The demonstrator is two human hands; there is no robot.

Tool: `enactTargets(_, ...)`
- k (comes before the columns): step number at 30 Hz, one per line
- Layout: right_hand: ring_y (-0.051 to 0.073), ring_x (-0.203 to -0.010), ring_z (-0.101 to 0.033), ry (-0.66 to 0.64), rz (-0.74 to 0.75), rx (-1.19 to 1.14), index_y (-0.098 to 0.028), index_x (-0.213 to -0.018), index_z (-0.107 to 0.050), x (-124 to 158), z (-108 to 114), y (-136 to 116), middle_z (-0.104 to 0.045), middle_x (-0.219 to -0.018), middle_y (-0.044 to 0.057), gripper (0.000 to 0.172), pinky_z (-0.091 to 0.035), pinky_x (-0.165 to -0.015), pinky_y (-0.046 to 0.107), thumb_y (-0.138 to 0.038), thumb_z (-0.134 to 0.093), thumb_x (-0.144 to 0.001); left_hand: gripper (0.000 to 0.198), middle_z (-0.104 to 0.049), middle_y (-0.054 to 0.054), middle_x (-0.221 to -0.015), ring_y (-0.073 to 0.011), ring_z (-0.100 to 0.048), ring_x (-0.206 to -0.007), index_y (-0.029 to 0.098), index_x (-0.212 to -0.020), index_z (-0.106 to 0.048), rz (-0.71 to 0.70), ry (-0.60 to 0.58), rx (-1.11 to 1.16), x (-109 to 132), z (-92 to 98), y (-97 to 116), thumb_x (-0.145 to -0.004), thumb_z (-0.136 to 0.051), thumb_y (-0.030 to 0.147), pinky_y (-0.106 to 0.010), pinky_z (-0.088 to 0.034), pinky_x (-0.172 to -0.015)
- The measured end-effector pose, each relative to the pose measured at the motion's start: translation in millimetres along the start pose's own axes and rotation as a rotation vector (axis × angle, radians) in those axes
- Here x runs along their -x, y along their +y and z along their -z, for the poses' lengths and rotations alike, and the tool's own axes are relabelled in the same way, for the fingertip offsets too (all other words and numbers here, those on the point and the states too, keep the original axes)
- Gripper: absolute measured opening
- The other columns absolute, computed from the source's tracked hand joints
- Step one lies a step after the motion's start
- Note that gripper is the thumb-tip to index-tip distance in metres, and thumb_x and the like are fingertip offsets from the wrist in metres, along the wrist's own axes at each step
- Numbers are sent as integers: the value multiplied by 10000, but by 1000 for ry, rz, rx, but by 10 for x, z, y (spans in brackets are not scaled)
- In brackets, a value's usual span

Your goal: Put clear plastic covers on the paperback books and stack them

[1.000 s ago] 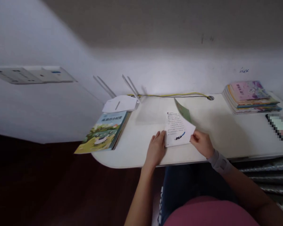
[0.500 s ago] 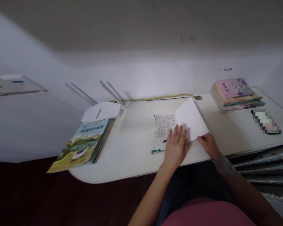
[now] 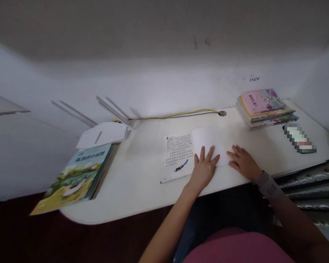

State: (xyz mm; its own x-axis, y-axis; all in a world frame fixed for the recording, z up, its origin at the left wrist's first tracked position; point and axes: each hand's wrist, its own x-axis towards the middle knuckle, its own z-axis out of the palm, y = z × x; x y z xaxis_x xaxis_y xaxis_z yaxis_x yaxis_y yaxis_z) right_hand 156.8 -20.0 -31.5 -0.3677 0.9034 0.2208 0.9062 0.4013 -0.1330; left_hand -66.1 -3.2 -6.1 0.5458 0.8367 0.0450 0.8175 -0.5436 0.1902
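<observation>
A thin booklet (image 3: 181,153) lies open and flat on the white desk (image 3: 142,182), its left page printed with text and a small blue drawing, its right page blank white. My left hand (image 3: 204,170) rests flat on the lower middle of the booklet, fingers spread. Flat on the desk at the right page's lower right edge lies my right hand (image 3: 243,162), its fingers stretched out. A grey band wraps that wrist.
A stack of picture books (image 3: 76,177) overhangs the desk's left end, with a white router (image 3: 102,133) and its antennas behind it. A second stack of colourful books (image 3: 264,107) and a phone (image 3: 298,138) lie at the right. A yellow cable (image 3: 178,114) runs along the wall.
The page my right hand held up has been turned and laid down flat. My left hand slid from the booklet's left edge to its middle and spread out. The view shifted left.
</observation>
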Motion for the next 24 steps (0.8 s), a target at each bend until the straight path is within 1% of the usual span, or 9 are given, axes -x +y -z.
enactTargets(4, 288, -1344, -347, 1, 4, 30, -131, -1324, -496, -1, -20, -16, -416, -1424, 206, 468, -332, -1051, 456, -386, -440, -936, 558, -227, -70, -1544, -380, -68, -1416, 287, -1365, -451, 12, 4, -25, 22, -2, -4, -865, -373, 54, -679, -248, -1031)
enactTargets(7, 290, -1345, -345, 4, 13, 30, -103, -1323, -490, -4, -15, -18, -411, -1423, 218, 492, -330, -1055, 455, -400, -441, -934, 544, -252, -82, -1534, -393, -78, -1411, 273, -1367, -453, 13, -19, -47, 21, -6, 15, -875, -359, 62, -690, -242, -1026)
enactTargets(12, 287, -1357, -324, 16, 24, 18, -106, -1340, -471, 2, -19, -8, -396, -1435, 211, 535, -319, -1063, 465, -447, -427, -930, 532, -275, -69, -1527, -400, -88, -1408, 289, -1391, -418, 8, -42, -86, -13, -29, 111, -896, -351, 103, -712, -214, -1021)
enactTargets(16, 300, -1362, -312, 0, 31, 24, -84, -1356, -449, 5, -29, -4, -378, -1443, 220, 596, -300, -1079, 467, -491, -412, -923, 521, -276, -57, -1527, -416, -94, -1402, 279, -1404, -400, 13, -55, -97, -7, 5, 164, -904, -354, 137, -711, -224, -1017)
enactTargets(20, 290, -1372, -294, -6, 20, 11, -100, -1366, -438, 4, -25, -6, -368, -1453, 208, 593, -298, -1082, 471, -497, -395, -926, 513, -293, -47, -1522, -414, -111, -1400, 284, -1398, -408, 1, -78, -108, 54, 58, 201, -902, -373, 159, -691, -247, -1021)
enactTargets(24, 303, -1369, -295, -16, 20, 25, -86, -1353, -453, 1, -10, -16, -365, -1452, 217, 594, -291, -1084, 467, -497, -385, -930, 495, -320, -65, -1508, -431, -153, -1386, 268, -1385, -433, 27, -78, -132, 74, 46, 282, -909, -356, 157, -704, -260, -1002)
